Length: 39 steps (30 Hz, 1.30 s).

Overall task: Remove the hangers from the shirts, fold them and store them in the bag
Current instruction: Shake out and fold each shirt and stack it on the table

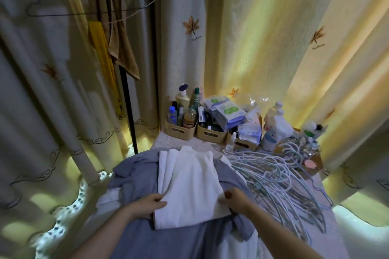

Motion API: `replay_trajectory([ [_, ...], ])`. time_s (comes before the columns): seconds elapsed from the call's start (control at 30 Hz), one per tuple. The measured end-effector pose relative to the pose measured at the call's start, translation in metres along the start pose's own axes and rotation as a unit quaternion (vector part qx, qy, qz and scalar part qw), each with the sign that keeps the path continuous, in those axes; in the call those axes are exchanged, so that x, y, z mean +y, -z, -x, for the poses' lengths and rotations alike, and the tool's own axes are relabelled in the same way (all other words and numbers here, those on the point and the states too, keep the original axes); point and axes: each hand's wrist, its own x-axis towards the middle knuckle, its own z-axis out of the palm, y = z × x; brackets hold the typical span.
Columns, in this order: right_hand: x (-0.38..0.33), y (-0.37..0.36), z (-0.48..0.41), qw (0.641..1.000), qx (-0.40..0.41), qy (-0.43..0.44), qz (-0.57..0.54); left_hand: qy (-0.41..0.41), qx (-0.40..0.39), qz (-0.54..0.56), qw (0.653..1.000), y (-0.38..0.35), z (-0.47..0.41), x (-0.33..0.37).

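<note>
White cloth fills the middle of the view: a white shirt (189, 183), folded into a long narrow panel, lies on top of a spread blue-grey shirt (174, 244) on the tabletop (168, 143). Both hands work its near end. The left hand (150, 204) pinches the shirt's near left edge, thumb on top and fingers tucked under the fabric, its grip clenched on the cloth. The right hand (236, 198) has its grip clenched on the near right edge in the same way. Just right of the white shirt sprawls a tangled heap of pale wire hangers (280, 178), touching the blue-grey shirt's edge. Beyond the white shirt's far end stand three tan storage bins (210, 132) crowded with bottles and packets, with white bottles (275, 124) to their right. Far up and left of the white shirt, two empty wire hangers (90, 0) hang before cream curtains (252, 38) printed with brown leaves, beside a brown towel (124, 48).
</note>
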Motion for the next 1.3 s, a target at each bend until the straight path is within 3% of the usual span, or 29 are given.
replay_trajectory([
  [0.2,0.001,0.002,0.01,0.998,-0.06,0.003,0.015,0.068,-0.068,0.069,0.993,-0.001,0.015,0.005],
  [0.33,0.012,-0.004,0.038,0.985,-0.162,-0.021,0.05,0.13,-0.185,0.008,0.974,-0.002,0.033,0.003],
  [0.43,0.016,-0.027,0.071,0.974,-0.207,-0.037,0.079,0.163,-0.227,-0.033,0.96,-0.018,0.047,-0.006],
  [0.53,0.012,-0.035,0.089,0.972,-0.22,-0.05,0.062,0.168,-0.262,-0.069,0.948,-0.023,0.055,-0.011],
  [0.63,-0.006,-0.006,0.083,0.965,-0.259,-0.046,-0.002,0.149,-0.273,-0.025,0.95,-0.005,0.055,-0.008],
  [0.8,-0.033,0.044,0.059,0.963,-0.201,0.017,-0.178,0.058,-0.142,0.174,0.973,0.037,0.044,0.012],
  [0.93,-0.038,0.045,0.042,0.941,-0.196,0.007,-0.277,0.029,-0.108,0.29,0.95,0.047,0.038,0.009],
  [1.0,-0.034,0.033,0.034,0.923,-0.18,-0.019,-0.339,0.031,-0.037,0.385,0.922,0.039,0.036,0.006],
  [1.07,-0.03,0.018,0.027,0.936,-0.128,-0.02,-0.328,0.025,0.034,0.443,0.895,0.025,0.032,0.001],
  [1.17,-0.025,-0.003,0.015,0.965,0.003,-0.021,-0.262,0.012,0.052,0.392,0.919,0.003,0.032,-0.004],
  [1.3,-0.032,-0.012,0.007,0.961,0.105,0.03,-0.254,-0.007,0.11,0.306,0.946,-0.009,0.03,0.003],
])
